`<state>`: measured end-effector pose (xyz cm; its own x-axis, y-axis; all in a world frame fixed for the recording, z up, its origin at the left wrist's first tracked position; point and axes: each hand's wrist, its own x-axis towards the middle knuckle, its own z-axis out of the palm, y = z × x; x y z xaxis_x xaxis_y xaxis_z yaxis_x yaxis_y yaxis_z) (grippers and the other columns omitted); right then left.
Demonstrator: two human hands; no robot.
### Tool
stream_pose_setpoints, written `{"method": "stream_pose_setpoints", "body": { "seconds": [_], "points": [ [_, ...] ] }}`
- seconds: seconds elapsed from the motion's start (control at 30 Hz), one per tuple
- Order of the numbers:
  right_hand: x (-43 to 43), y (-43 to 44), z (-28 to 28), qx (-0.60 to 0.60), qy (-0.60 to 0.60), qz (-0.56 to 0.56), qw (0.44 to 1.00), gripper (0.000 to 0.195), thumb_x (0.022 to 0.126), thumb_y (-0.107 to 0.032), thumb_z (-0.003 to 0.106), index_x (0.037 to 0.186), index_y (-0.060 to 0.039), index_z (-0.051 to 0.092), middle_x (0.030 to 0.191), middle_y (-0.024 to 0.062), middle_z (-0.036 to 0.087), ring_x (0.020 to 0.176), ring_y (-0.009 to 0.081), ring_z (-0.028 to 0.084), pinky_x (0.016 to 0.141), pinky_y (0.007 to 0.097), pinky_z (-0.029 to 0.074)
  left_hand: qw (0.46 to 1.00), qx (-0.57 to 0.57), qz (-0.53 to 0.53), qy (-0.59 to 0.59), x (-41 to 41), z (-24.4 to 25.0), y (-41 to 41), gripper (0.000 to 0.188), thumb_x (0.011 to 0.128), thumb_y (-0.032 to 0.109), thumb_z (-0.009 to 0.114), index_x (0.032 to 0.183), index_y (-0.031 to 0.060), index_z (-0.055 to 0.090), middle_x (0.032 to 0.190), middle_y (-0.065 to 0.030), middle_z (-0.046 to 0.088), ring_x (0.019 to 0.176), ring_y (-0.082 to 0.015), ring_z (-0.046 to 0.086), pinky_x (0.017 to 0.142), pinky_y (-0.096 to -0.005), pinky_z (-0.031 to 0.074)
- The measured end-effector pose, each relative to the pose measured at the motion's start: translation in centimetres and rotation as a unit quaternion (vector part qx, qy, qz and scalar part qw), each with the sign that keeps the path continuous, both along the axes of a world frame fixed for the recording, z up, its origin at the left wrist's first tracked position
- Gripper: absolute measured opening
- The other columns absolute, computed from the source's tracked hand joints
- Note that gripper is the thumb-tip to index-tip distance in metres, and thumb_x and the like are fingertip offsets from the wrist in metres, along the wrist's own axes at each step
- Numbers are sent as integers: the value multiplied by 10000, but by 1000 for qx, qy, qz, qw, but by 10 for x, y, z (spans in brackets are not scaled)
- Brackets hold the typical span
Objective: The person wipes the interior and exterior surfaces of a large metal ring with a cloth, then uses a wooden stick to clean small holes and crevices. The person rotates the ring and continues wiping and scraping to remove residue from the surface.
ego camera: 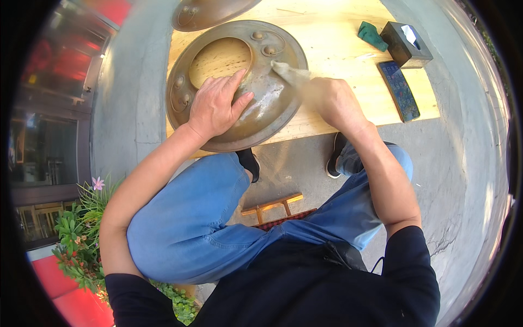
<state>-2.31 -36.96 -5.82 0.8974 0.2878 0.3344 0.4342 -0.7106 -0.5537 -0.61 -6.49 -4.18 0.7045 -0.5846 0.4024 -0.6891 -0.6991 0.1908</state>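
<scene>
A domed, bronze-coloured metal lid [265, 88] with a large round hole lies on the wooden table [335, 45]. Curved ring handles on round bosses sit on its surface, one pair [269, 43] at the upper right and another [181, 94] at the left. My left hand [218, 102] presses on the dome, fingertips near the hole's rim and thumb apart. Bunched in my right hand [335, 100] is a pale cloth [292, 73], its loose end over the right side of the lid. Motion blurs the cloth and that hand's fingers.
A second similar metal lid [212, 14] lies beyond the first. At the table's right are a dark green cloth [372, 36], a black tissue box [406, 45] and a phone [399, 90]. A wooden stool [271, 204] is beneath me; plants [77, 233] grow at left.
</scene>
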Motion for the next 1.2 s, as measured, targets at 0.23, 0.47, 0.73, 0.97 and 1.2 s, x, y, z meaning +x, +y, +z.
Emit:
{"method": "stream_pose_setpoints", "body": {
  "seconds": [0.23,0.47,0.73,0.97,1.2],
  "points": [
    [-22,16,0,29,-22,18,999,271,1010,-204,666,861,10,742,796,265,709,781,462,706,780,524,577,1000,-3,0,-6,2,0,0,518,1051,339,633,1425,-18,599,1170,-220,725,1026,-396,675,922,-468,508],
    [-35,33,4,27,-15,38,999,288,1024,-192,643,826,6,712,787,249,705,768,456,698,747,531,572,1000,6,9,19,-1,4,-1,530,1047,352,638,1422,-20,601,1182,-222,724,1053,-395,676,922,-474,511],
    [-33,29,-3,22,-28,34,999,267,1011,-197,663,835,0,700,783,235,702,756,454,696,742,532,570,1000,15,15,21,-1,5,-1,522,1049,333,634,1433,-19,595,1158,-228,720,1036,-397,678,906,-465,511],
    [2,18,-12,-102,-46,-38,993,320,1035,-216,632,804,-3,693,781,231,711,757,429,710,732,519,586,1000,14,9,20,-1,3,-3,528,1047,330,637,1433,-27,592,1129,-230,723,1019,-400,679,893,-468,514],
    [11,34,6,-63,11,-59,996,307,1056,-242,566,898,-20,709,903,229,736,878,442,706,818,535,561,1000,10,1,6,0,3,-3,545,1031,330,663,1435,-28,588,1119,-233,725,1012,-410,683,890,-477,521]
  ]
}}
